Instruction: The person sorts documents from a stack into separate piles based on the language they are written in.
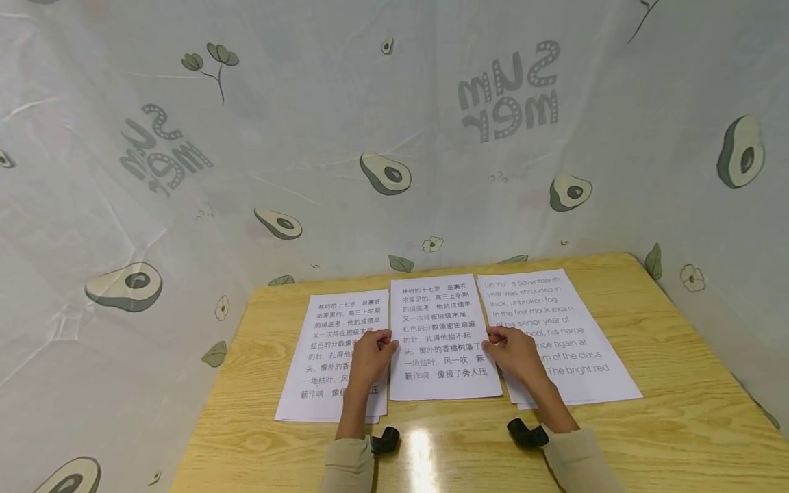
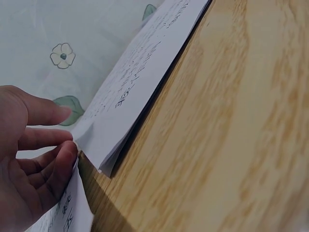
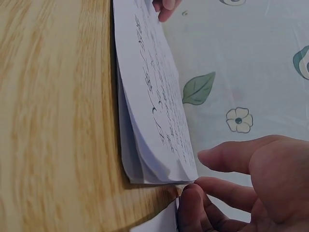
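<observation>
A middle stack of paper point(image 1: 437, 342) printed with Chinese text lies on the table between my hands. At its left edge my left hand point(image 1: 371, 356) touches the sheets with its fingertips, thumb held apart from the fingers. My right hand point(image 1: 516, 352) touches the opposite edge in the same way. In the right wrist view, the stack's sheets point(image 3: 145, 121) fan slightly apart near the corner. The left hand overlaps a left stack of Chinese-text paper point(image 1: 302, 363), and the right hand overlaps a right stack with English text point(image 1: 592, 356).
The three stacks sit side by side on a wood-grain table point(image 1: 246, 438). Behind it hangs a pale cloth point(image 1: 320, 137) printed with avocados and leaves. A black wrist device point(image 1: 385, 440) is at the left sleeve, and another black device point(image 1: 527, 433) at the right.
</observation>
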`<state>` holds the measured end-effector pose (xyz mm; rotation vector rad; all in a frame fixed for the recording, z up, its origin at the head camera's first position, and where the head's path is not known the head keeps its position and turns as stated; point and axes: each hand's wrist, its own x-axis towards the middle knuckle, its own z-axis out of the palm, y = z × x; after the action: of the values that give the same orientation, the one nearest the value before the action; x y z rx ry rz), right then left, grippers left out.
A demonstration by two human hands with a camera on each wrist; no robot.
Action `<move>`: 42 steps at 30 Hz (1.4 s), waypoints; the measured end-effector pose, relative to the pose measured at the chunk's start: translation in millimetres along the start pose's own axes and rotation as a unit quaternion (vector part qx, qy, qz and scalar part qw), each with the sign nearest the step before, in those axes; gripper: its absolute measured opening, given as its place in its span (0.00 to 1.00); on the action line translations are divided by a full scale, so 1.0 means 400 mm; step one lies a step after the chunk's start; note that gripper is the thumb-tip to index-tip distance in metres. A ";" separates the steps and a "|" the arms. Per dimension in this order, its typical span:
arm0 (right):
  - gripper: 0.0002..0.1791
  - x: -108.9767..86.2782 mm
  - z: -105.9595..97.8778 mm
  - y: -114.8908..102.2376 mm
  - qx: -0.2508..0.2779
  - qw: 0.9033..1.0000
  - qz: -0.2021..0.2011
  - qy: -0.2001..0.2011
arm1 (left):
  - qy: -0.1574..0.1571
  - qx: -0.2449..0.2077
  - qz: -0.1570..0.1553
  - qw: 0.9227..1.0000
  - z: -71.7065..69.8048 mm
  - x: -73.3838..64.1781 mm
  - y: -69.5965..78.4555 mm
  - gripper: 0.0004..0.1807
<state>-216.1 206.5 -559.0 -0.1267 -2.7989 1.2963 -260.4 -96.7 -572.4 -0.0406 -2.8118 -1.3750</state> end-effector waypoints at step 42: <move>0.22 -0.008 -0.006 -0.010 -0.007 1.000 -0.009 -0.006 | 0.005 0.026 0.012 1.000 0.000 -0.008 0.002 0.19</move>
<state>-212.8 205.2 -554.4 -0.0956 -2.8131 1.2770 -257.2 -96.2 -571.9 -0.0652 -2.8267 -1.2941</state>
